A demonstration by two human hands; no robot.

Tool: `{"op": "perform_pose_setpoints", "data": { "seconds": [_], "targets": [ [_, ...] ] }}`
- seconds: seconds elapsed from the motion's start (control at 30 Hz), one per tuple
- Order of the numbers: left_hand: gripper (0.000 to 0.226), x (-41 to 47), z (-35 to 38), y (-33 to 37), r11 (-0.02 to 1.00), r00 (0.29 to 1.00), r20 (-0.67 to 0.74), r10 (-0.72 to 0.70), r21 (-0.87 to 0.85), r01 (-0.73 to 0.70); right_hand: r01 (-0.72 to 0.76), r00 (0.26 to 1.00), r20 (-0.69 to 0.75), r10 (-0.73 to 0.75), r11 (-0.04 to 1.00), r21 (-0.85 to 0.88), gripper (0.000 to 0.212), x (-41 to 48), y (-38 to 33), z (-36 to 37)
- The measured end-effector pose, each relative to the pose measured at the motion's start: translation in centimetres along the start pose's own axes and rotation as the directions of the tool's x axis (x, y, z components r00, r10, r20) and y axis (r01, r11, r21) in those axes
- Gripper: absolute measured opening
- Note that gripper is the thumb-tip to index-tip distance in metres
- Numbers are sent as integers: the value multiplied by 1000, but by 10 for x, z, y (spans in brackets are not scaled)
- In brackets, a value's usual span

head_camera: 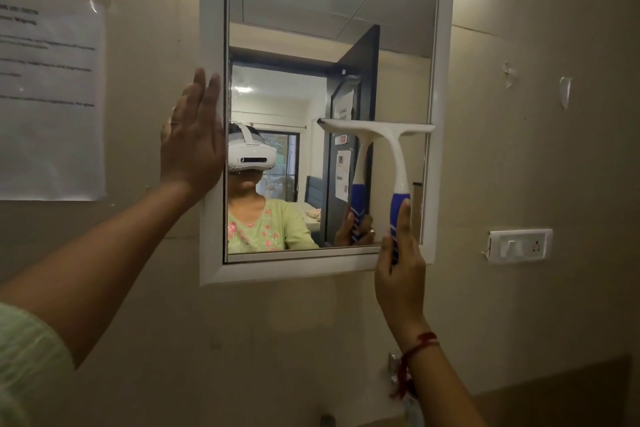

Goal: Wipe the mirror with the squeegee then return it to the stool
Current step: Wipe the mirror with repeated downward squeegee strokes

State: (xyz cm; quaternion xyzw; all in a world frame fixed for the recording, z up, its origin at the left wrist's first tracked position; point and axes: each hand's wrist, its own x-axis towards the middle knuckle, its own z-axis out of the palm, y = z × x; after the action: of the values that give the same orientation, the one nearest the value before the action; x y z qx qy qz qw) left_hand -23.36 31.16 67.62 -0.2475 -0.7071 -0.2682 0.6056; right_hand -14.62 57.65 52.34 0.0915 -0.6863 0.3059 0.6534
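Both hands busy. Left hand flat, fingers spread, on the mirror frame, likely steadying it. Right hand grips the squeegee handle, blade against glass for wiping

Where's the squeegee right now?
In the head view, the squeegee is on the mirror's right half, blade about mid-height, its blue handle gripped by the right hand.

A dim beige tiled wall is filling the view. A white printed paper sheet is hanging at left, and a white switch-and-socket plate is sitting at right.
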Motion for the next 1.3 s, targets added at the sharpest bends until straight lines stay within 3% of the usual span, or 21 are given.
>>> {"op": "perform_pose_setpoints", "data": {
  "seconds": [0.2, 0.47, 0.73, 0.97, 1.3],
  "targets": [
    [52, 1, -1, -1, 1000, 1000, 1, 0, -1, 0, -75, 994, 77, 76, 997, -14, 70, -74, 15, -7],
    [52, 1, 0, 0, 1000, 1000, 6, -6, 16, 5, -17, 1000, 20, 16, 999, 48, 64, -26, 8, -9],
    [51, 0, -1, 1, 999, 999, 7, -33, 15, 33, -90, 993, 76, 89, 996, 9, 70, -88, 15, -11],
    [51, 0, 1, 0, 1000, 1000, 9, -25, 18, 25, -64, 998, 35, 60, 992, 112, 63, -31, -1, -6],
    [50, 0, 1, -2, 1000, 1000, -3, -15, 4, 15, -113, 988, 108, 112, 994, 2, 71, -108, 13, -22]
  ]
}}
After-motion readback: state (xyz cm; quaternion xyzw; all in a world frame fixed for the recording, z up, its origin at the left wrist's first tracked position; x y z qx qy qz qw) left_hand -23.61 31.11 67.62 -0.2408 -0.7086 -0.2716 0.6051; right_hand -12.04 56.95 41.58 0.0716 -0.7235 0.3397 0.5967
